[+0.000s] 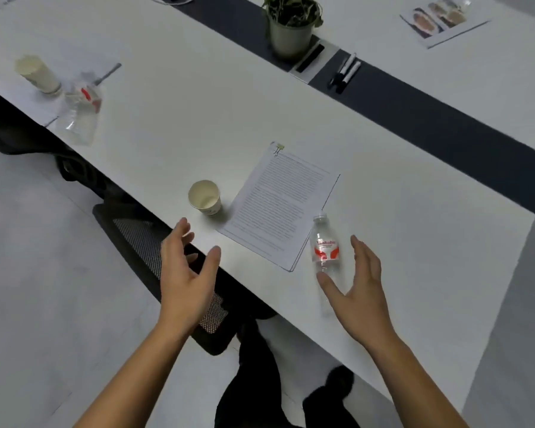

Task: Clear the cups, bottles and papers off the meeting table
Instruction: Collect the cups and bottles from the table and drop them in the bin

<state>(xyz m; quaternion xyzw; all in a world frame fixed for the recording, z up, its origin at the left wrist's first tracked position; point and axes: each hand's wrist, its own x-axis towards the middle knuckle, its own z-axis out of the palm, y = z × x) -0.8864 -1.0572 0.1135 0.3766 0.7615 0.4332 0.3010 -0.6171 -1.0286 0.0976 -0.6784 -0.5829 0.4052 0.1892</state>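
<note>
A clear water bottle [325, 248] with a red label stands near the white table's [173, 125] front edge. My right hand [359, 288] is spread open just right of it, thumb in front of its base, not gripping. A clipped stack of printed papers [280, 208] lies left of the bottle. An empty paper cup [205, 197] stands left of the papers. My left hand [186, 273] hovers open below the cup at the table edge, holding nothing. Far left stand another paper cup [37, 74] and a second clear bottle [79, 114] on paper sheets.
A potted plant [291, 24] and marker pens [346, 72] sit on the dark centre strip [445, 125]. A printed photo sheet [442, 21] lies far right. A black mesh chair [155, 251] is tucked under the table edge beside my left hand.
</note>
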